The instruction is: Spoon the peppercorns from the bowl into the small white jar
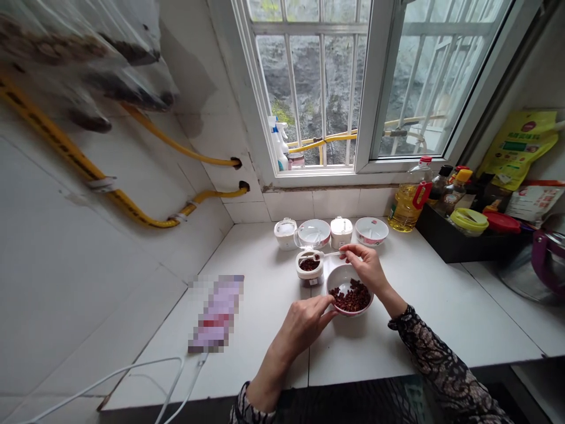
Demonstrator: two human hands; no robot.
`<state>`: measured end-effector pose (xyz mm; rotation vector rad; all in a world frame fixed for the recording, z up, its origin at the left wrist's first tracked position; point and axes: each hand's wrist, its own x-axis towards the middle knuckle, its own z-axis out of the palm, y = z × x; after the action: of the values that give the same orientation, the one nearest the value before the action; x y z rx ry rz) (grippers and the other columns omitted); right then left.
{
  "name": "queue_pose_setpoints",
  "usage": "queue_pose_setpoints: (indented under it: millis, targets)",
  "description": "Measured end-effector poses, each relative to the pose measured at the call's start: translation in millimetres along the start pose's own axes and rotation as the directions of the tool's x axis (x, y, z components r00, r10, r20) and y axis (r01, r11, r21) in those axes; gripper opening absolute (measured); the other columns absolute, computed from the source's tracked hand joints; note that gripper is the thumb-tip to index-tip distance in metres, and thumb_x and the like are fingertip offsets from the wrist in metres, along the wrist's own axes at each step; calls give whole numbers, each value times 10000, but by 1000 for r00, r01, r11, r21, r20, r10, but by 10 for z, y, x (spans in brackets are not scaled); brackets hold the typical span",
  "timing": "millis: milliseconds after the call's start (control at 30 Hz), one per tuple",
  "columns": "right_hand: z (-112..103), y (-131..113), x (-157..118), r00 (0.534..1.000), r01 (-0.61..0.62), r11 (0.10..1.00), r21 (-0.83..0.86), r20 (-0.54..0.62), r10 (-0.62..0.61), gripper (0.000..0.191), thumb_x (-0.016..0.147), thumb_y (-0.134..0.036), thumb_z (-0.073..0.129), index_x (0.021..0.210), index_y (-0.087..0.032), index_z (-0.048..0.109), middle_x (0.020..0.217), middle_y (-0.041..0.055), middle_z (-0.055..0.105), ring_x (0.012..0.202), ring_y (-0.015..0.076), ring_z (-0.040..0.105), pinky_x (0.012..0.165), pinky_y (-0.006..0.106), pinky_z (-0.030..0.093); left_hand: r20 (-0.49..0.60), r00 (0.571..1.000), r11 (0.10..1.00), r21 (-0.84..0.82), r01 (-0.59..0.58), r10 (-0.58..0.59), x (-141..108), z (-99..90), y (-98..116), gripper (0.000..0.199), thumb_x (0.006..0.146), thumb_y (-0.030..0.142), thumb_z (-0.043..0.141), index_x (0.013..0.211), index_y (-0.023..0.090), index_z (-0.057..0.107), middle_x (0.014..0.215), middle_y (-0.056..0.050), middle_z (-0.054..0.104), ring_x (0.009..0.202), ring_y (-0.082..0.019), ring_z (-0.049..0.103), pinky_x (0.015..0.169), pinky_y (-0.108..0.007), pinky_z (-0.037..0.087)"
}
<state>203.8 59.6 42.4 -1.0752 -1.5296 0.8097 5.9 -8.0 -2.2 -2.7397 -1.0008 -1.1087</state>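
A round bowl [338, 279] stands on the counter with dark red dried pieces [353, 297], perhaps Sichuan peppercorns, heaped in its near part. My left hand [302, 330] grips its near left rim between thumb and fingers. Above the bowl's far edge, my right hand [369, 272] pinches the handle of a small white spoon [332, 254]. The spoon's head is over the mouth of a seasoning jar [309, 275], whose lid is raised. Similar dark red pieces fill the jar, which is just left of the bowl. Some pieces appear to lie in the spoon.
Two white lidded jars [285, 234] [341, 231] and two bowls [314, 232] [371, 230] line the back. An oil bottle [408, 197] and a black seasoning box [459, 235] stand right, near a kettle [538, 271]. A blurred phone-like object [216, 315] with a white cable [180, 377] lies left.
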Motion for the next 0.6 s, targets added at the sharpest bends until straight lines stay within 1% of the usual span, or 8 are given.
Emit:
queue_pose_setpoints:
  millis: [67,133,200,233,300,400,500,600]
  targets:
    - [90,-27,-48,984,179,969,-170,20,-178,212,906,-282,538,935,-187,725,860,84,764,797,210,692,784,362,513,-3,1000,1000,13,-5,5,5,-3,2,296,1061,372,411,995,162,609,700,-17,686,536,-132,644,482,-215,446]
    - [141,-54,-86,931,363,872,-327,107,-348,221,932,-209,505,927,-198,725,877,82,771,813,218,686,866,407,474,4,1000,1000,19,0,0,5,-5,2,290,1058,368,421,999,162,617,691,-15,682,532,-128,640,486,-210,443]
    - [133,-84,-104,878,477,784,-397,176,-445,250,948,-162,472,928,-202,718,880,74,775,796,212,676,905,424,439,10,1000,1000,22,4,-4,2,-2,0,282,1056,362,430,999,164,624,680,-11,676,529,-125,635,489,-207,443]
    - [106,-98,-105,867,495,768,-405,176,-466,252,953,-156,466,937,-203,714,881,70,775,790,208,673,904,418,435,9,1000,1000,21,4,-4,-1,0,-2,279,1054,359,434,998,165,626,680,-10,675,530,-126,635,488,-207,445]
    - [13,-115,-90,878,466,782,-413,111,-465,220,944,-169,490,934,-204,706,862,62,768,796,209,670,878,393,444,7,1000,1000,14,0,0,-5,7,-8,270,1052,353,439,1001,163,624,699,-14,684,540,-129,641,490,-210,452]
    - [-166,-93,-45,924,345,829,-440,5,-382,176,887,-176,528,861,-207,700,816,53,750,813,219,666,840,364,456,10,1000,1000,-6,3,-3,-10,11,-15,234,1045,335,459,1001,164,613,728,-17,697,554,-129,651,499,-212,460]
    - [-281,-16,-12,966,246,818,-519,57,-253,172,826,-146,537,775,-204,691,727,33,721,734,200,642,839,355,436,24,1000,1000,-12,14,-13,-12,2,-15,191,1033,319,491,1003,171,609,716,-7,692,557,-128,654,510,-209,466]
    - [-259,64,-21,973,226,775,-591,171,-153,176,791,-113,542,743,-196,690,697,27,716,685,179,620,875,366,401,38,999,1000,-8,15,-15,-13,-9,-11,178,1030,314,497,1015,175,608,709,-4,688,557,-126,652,514,-207,467]
